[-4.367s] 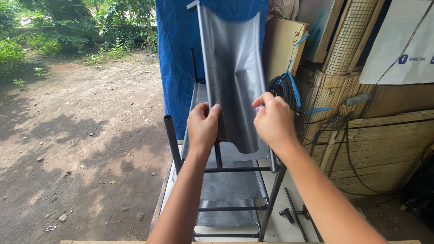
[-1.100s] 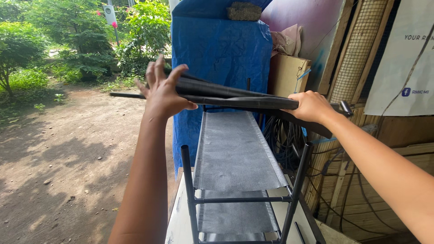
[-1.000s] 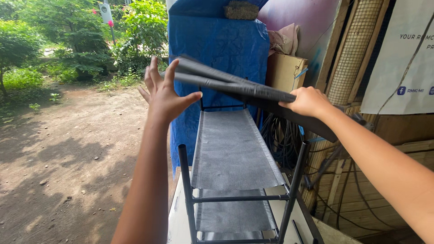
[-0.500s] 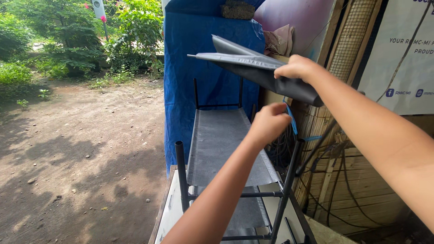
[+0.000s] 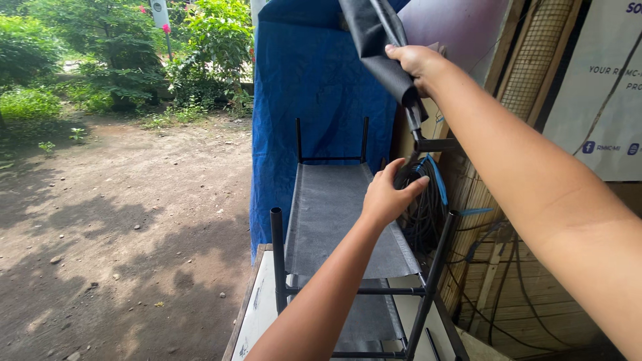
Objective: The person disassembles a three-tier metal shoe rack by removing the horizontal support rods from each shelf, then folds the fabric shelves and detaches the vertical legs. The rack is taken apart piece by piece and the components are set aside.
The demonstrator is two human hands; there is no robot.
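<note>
One rack (image 5: 348,267) of black tubes stands on a white board (image 5: 257,317), with four upright posts in view and two grey fabric shelves, the top shelf (image 5: 334,214) running lengthwise away from the person toward a blue tarp (image 5: 314,100). The right hand (image 5: 416,63) is clamped on a single dark sheet (image 5: 378,40) held high at the rack's right, its long axis steeply tilted from upper left down to lower right; the left hand (image 5: 388,197), fingers apart and holding nothing, reaches over the top shelf's right edge. A dirt yard (image 5: 120,220) with green bushes (image 5: 87,60) lies to the left, and a bamboo wall (image 5: 481,220) with black cables (image 5: 421,207) to the right.
</note>
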